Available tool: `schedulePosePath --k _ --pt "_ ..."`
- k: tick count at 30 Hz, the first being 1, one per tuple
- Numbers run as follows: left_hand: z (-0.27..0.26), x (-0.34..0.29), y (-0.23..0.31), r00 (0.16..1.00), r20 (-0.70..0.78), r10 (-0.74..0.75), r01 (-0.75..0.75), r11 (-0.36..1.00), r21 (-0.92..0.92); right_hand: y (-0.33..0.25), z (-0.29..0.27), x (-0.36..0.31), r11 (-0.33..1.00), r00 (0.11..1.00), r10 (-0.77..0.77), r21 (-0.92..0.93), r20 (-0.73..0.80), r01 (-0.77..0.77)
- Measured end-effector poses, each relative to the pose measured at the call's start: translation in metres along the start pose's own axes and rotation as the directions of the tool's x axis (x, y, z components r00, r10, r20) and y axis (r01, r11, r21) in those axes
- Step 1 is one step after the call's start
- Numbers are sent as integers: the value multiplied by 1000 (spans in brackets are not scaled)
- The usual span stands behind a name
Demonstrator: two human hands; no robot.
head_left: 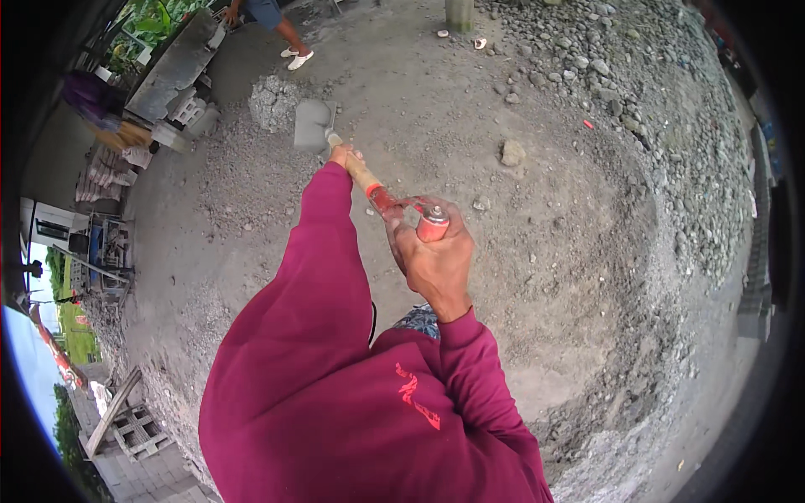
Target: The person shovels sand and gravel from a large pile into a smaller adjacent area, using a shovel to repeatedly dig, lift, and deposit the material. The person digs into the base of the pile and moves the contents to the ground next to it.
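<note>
Gritty grey ground spreads wide around the person, edged on the right by a bank of loose gravel. Out in front, 1 shovel slants away and a little to the left, its squared grey blade at the far end, just beside a lumpy grey mound; I cannot tell whether the blade touches the dirt. Both hands are clamped on it: the left grip wraps the shaft close to the blade, the right grip closes around the red handle end nearer the body. Between shovel and gravel lies a broad stretch of dirt, with 1 pale stone on it. Hollow blocks crowd the upper left edge, and beyond the mound stands 1 co-worker in white shoes.
</note>
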State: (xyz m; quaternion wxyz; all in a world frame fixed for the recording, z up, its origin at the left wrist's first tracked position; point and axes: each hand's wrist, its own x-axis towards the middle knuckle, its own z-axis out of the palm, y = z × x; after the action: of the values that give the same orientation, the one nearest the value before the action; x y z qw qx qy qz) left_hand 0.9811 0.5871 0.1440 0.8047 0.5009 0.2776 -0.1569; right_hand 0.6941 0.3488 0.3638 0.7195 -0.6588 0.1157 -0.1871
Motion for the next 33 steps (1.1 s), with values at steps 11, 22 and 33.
schedulePosePath --k 11,22,33 --pt "68 -97 -435 718 -57 -694 668 664 337 8 -227 -90 821 790 468 -136 -396 -555" --pt "172 -439 -605 220 -116 -969 335 -37 942 -35 -180 -375 860 -197 502 464 -842 211" --pt "176 -671 -782 229 -198 -953 -322 -266 908 -15 -281 -462 711 -583 470 -108 -663 695"
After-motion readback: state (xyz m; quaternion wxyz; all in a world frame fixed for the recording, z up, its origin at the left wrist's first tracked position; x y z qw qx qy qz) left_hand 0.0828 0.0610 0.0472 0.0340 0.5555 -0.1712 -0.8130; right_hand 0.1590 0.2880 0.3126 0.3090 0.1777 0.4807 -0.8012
